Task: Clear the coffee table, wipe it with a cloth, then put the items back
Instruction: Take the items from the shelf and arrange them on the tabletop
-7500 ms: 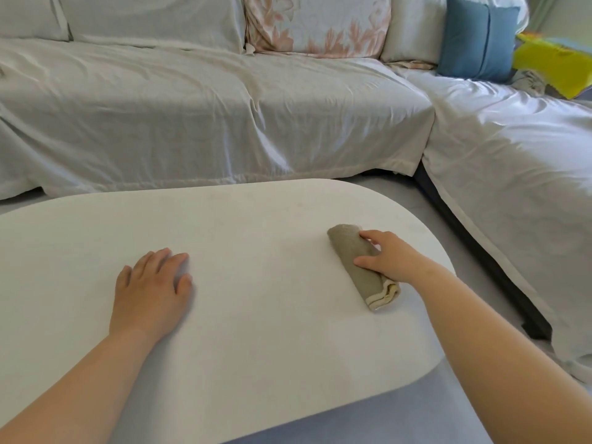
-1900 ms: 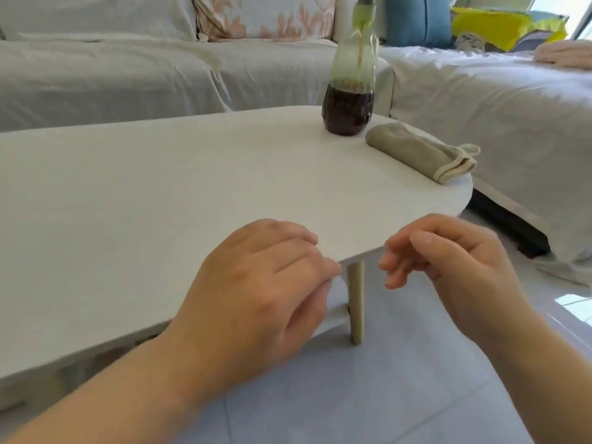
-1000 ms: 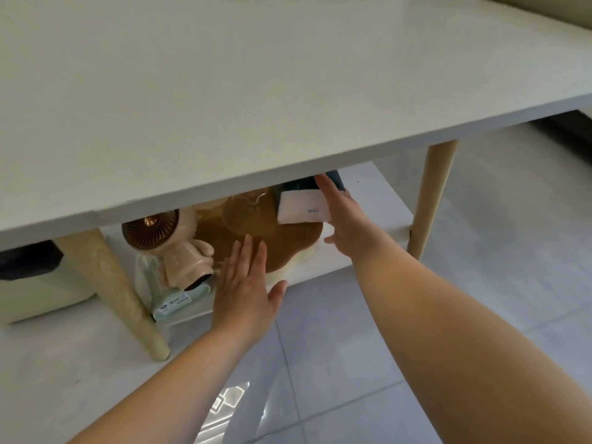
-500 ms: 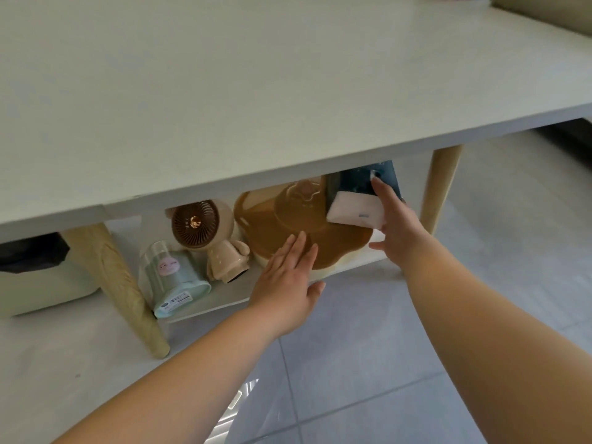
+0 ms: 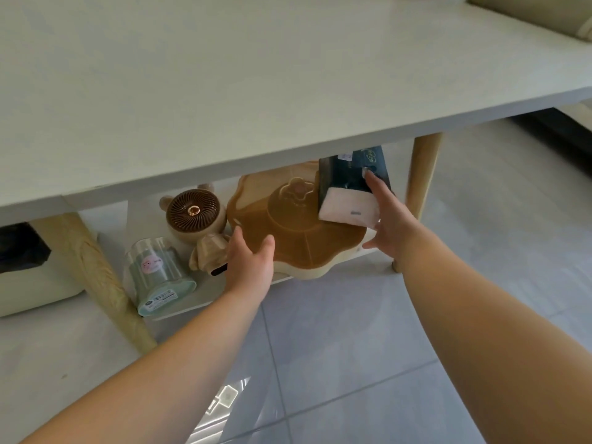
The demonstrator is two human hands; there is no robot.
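The white coffee table fills the upper view, seen from low down. On its lower shelf sits a flower-shaped brown-lidded snack box with a dark tissue pack lying on its lid. My left hand lies with straight fingers on the left part of the lid. My right hand reaches along the box's right side, fingers straight against the tissue pack. A bear-shaped brown fan and a mint-green round container lie on the shelf to the left.
Wooden table legs stand at the left and right. A dark bag in a pale bin sits at the far left on the grey tiled floor. The sofa edge shows at the top right.
The view has dropped from the tabletop to the lower shelf. Both hands reached under the table to the snack box, which has slid toward the shelf's front edge with the tissue pack on it.
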